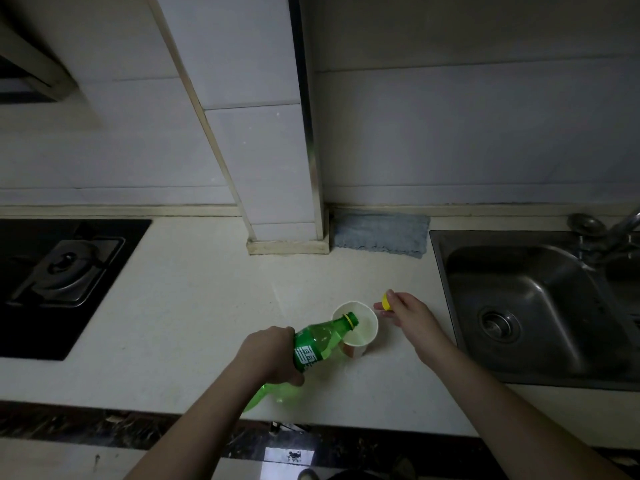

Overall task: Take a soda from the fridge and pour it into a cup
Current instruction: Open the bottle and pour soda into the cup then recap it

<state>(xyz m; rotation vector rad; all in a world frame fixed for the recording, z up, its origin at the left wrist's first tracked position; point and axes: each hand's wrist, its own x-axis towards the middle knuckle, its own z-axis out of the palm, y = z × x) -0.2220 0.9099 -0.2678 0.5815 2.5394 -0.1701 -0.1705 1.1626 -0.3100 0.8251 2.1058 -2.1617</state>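
The soda bottle [313, 344] is held low in the frame, just left of centre, and it is tipped well over. Its long axis is seen running from the lower left, where the base pokes out under the wrist, up toward the right, where the yellow-ringed mouth is set over the near-left part of the cup's rim. The left hand [273, 355] is wrapped around the labelled middle of the bottle, fingers closed on it.

The cup [360, 332] is stood upright on the pale desk [194, 306], just right of the bottle's neck, and a pale pool of liquid can be made out at its bottom. The pour is judged to be under way, with the cup far from full. No stream is clearly resolved in the dim light.

Just right of the cup, the right hand [408, 311] is held near the rim but apart from it, and the yellow cap [386, 302] is pinched between thumb and fingertips. The cup itself is steadied by neither hand.

So everything is turned on 1 relation: mouth over cup opening, axis slanted down into it. More tilt is judged to be called for as the level in the bottle drops, and the mouth must be kept inside the rim, since a light unheld cup could be nudged by the neck. The left hand is the nearer one for that; the right is the nearer one for steadying.

The sink [533, 306] lies at the right of the frame, the stove [62, 275] at the left.
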